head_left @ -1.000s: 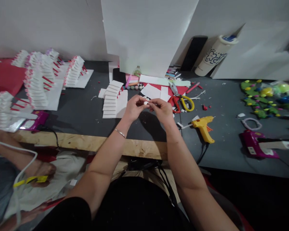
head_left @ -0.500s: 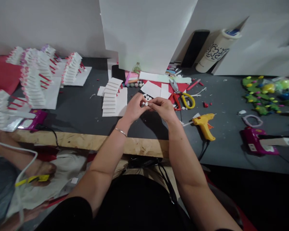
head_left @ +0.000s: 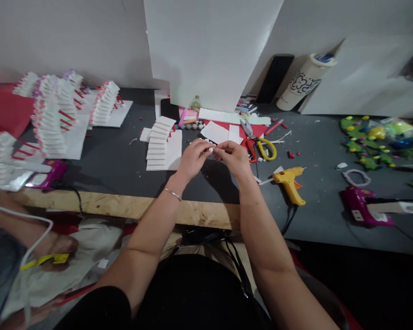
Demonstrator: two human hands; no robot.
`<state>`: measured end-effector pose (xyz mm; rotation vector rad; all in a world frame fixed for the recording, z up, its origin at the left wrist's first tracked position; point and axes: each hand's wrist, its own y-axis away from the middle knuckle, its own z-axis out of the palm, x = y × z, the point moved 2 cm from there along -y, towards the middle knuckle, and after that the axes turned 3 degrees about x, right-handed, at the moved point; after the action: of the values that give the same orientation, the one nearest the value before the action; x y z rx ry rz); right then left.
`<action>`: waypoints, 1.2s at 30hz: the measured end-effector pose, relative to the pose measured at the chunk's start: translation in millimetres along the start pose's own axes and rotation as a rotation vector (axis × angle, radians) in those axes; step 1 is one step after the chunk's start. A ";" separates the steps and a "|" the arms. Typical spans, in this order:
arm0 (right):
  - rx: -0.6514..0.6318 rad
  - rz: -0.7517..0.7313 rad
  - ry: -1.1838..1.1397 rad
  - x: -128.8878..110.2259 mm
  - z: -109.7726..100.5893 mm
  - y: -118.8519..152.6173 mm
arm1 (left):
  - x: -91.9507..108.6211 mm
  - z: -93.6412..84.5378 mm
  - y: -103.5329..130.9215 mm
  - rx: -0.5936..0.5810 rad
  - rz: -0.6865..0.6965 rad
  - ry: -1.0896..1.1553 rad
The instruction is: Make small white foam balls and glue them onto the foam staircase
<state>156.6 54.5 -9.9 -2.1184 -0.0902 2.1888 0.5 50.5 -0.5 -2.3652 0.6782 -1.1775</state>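
My left hand (head_left: 194, 158) and my right hand (head_left: 233, 158) meet over the dark table, fingertips pinched together around a small white piece (head_left: 211, 149). The piece is mostly covered by the fingers, so its kind is unclear. More small white bits lie just behind the fingertips, partly hidden. Left of my left hand, a stepped stack of white foam strips (head_left: 157, 145) with red sticks rests on a white board (head_left: 174, 151). Scissors (head_left: 263, 145) with red and yellow handles lie to the right of my right hand, near white paper pieces (head_left: 214, 131).
A yellow glue gun (head_left: 290, 183) lies right of my right arm. Purple power sockets (head_left: 361, 206) sit at the far right. A white tumbler (head_left: 301, 85) and a phone (head_left: 274, 79) lean at the back. Stepped white models (head_left: 48, 121) stand left; a co-worker's hand (head_left: 60, 250) is below.
The fingertips have closed in more over the small white piece, which shows less now. The view has shifted slightly; the things on the table stay in place.
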 end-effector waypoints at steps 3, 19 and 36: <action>-0.013 -0.045 0.015 -1.6 0.1 0.3 | 1.4 -1.6 -0.9 0.036 -0.023 0.055; 0.073 -0.335 0.356 -12.7 8.6 11.6 | -15.8 11.1 1.5 0.134 -0.309 0.516; -0.021 0.003 0.047 2.4 9.8 7.5 | -0.7 -1.3 3.4 0.035 -0.232 0.123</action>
<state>146.5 47.5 -12.8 -2.1812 -0.1067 2.1476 -1.8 48.0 -2.1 -2.4066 0.4244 -1.4296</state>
